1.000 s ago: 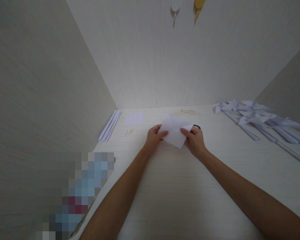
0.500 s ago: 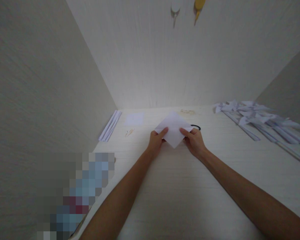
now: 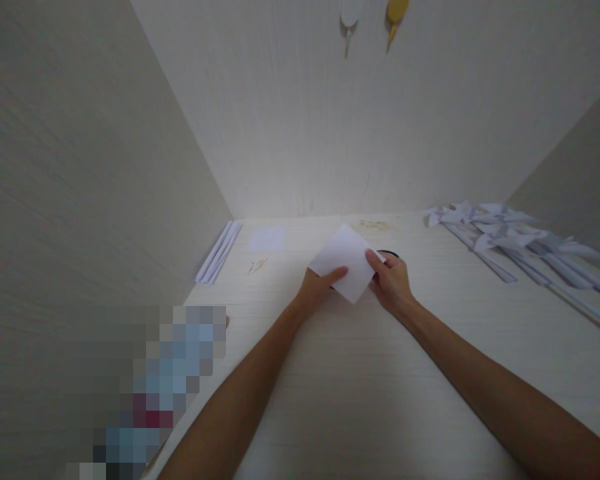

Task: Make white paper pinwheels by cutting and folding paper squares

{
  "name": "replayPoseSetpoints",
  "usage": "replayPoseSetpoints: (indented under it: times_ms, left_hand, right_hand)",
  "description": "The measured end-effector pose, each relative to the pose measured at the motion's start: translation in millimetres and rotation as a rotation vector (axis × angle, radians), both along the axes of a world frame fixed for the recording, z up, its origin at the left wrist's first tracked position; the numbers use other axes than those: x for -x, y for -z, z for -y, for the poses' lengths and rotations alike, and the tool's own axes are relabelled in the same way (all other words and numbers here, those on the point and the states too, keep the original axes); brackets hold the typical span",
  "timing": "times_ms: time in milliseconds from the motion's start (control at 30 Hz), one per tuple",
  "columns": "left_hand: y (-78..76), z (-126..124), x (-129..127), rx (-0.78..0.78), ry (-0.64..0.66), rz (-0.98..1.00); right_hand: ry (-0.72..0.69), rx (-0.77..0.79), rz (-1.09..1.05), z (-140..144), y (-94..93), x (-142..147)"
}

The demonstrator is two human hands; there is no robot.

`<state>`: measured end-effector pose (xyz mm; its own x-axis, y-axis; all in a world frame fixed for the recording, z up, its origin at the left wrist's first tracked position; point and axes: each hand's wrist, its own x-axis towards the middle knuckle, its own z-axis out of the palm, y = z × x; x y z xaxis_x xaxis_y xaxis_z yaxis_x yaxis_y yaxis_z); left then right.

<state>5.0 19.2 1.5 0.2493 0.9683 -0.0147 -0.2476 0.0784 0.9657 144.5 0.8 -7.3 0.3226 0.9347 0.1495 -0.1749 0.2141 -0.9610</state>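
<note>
LEFT HAND (image 3: pixel 316 289): fingers closed on white paper (image 3: pixel 347 250), thumb on top | RIGHT HAND (image 3: pixel 393 283): fingers pinching it near right corner | PAPER POSITION: between both sets of fingers, over tabletop (image 3: pixel 360 387) | Black curved item (image 3: pixel 391 253): beyond right fingers, partly hidden

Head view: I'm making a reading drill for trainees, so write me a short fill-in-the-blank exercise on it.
The left hand and right hand hold a white sheet of ____.
The white pinwheels lie nearer the ____ hand.
The white hook on the wall has a ____ one beside it.
Missing words: paper; right; yellow.
</note>
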Motion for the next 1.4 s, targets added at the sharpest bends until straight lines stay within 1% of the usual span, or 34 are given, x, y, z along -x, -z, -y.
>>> replayPoseSetpoints:
  times_ms: [100,167,200,267,367,433,533,700,800,933,1067,1167,1233,1300,1333,1367,1400]
  left_hand:
    - [-0.1,-2,2,-0.038,-0.081,-0.089]
    - [0.1,-5,4,-0.048,-0.119,-0.107]
    - [0.2,-6,5,-0.049,-0.126,-0.106]
    - [0.2,-8,6,-0.044,-0.130,-0.095]
    - [-0.2,-9,7,-0.032,-0.145,-0.087]
    - [-0.5,-9,7,-0.032,-0.158,-0.089]
    - [-0.7,-11,8,-0.027,-0.189,-0.085]
    - [-1.9,-15,12,0.023,-0.256,-0.093]
    - [-2.4,-16,12,0.031,-0.268,-0.074]
    - [-1.1,-16,10,0.010,-0.247,-0.010]
    - [0.2,-16,10,0.009,-0.224,-0.003]
    - [-0.1,-17,9,0.032,-0.228,0.015]
    - [-0.8,-19,9,0.059,-0.243,0.040]
    - [-2.0,-20,9,0.095,-0.270,0.078]
    - [-2.7,-21,9,0.115,-0.285,0.100]
    - [-3.5,-22,9,0.135,-0.302,0.121]
    - [-4.2,-23,10,0.152,-0.318,0.140]
  right_hand:
    - [0.199,-0.106,0.373,0,-0.4,-13]
    - [0.324,-0.141,0.666,-1,-1.2,-24]
    - [0.353,-0.145,0.823,-2,-0.9,-29]
    - [0.375,-0.106,1.046,-5,1.4,-37]
    - [0.335,-0.005,1.218,-9,7.0,-43]
    - [0.297,0.042,1.243,-11,9.8,-43]
    - [0.269,0.057,1.197,-11,11.1,-42]
    - [0.318,0.020,1.135,-9,9.1,-42]
    - [0.305,0.047,1.212,-9,5.8,-47]
    - [0.202,0.143,1.366,-10,1.1,-57]
    - [0.133,0.266,1.436,-10,0.3,-68]
    - [0.077,0.309,1.444,-9,-1.9,-73]
    - [0.069,0.311,1.390,-9,-6.4,-73]
    - [0.043,0.307,1.260,-8,-12.4,-70]
    - [-0.005,0.306,1.157,-8,-15.1,-66]
    - [-0.088,0.303,1.035,-7,-17.2,-62]
    - [-0.212,0.294,0.881,-5,-18.2,-57]
